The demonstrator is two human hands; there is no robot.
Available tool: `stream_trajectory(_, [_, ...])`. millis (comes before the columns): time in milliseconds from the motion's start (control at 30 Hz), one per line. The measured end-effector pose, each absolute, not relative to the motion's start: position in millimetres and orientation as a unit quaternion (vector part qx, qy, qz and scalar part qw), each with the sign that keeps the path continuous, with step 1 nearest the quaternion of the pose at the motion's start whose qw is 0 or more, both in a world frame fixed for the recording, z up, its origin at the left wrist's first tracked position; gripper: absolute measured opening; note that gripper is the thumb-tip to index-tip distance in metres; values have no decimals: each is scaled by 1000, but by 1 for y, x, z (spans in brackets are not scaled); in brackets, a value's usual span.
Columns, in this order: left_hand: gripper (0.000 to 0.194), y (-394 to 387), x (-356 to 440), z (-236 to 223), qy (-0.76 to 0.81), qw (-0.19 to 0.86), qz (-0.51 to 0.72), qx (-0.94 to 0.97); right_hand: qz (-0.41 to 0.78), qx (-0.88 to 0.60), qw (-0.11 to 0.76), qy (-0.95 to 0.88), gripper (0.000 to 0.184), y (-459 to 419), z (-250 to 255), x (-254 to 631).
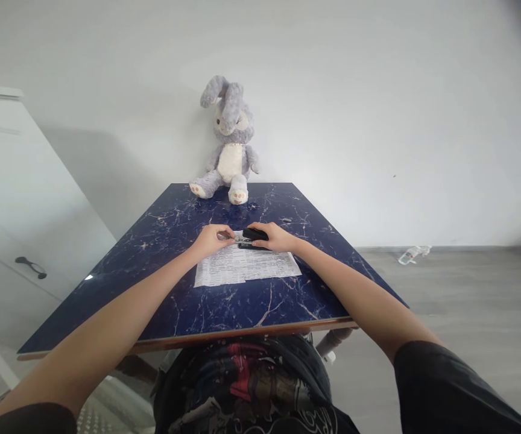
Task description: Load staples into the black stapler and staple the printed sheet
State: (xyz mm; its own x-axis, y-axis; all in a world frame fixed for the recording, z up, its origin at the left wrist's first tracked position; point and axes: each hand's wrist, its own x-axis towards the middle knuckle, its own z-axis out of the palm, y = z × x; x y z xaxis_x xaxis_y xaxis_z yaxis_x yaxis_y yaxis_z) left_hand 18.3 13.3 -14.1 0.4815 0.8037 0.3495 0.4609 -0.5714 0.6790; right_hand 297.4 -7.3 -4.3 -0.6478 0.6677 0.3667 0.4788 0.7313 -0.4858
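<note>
Nearest, two bare forearms reach out over the near edge of a dark blue marble-patterned bench. Further on, a printed paper sheet lies flat on the bench. At its far edge the left hand has its fingers curled and pinched at the metal front of a black stapler. The right hand is closed over the stapler's black top, pressing down on it. Beyond, a grey plush rabbit sits at the far edge against the white wall. A plastic bottle lies on the floor to the right.
</note>
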Motion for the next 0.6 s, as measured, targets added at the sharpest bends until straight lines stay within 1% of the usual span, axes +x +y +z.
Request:
stream_trajectory(67, [18, 14, 18, -15, 380, 269, 332, 820, 178, -323, 265, -891, 46, -8, -3, 297])
stream_trajectory(200, [14, 14, 17, -14, 361, 276, 323, 830, 176, -328, 258, -892, 47, -9, -2, 297])
stream_trajectory(433, [14, 12, 18, -13, 386, 259, 330, 821, 175, -326, 260, -892, 46, -9, -2, 297])
stream_trajectory(600, [13, 12, 19, -15, 375, 248, 348, 823, 171, -324, 259, -894, 45, -8, -3, 297])
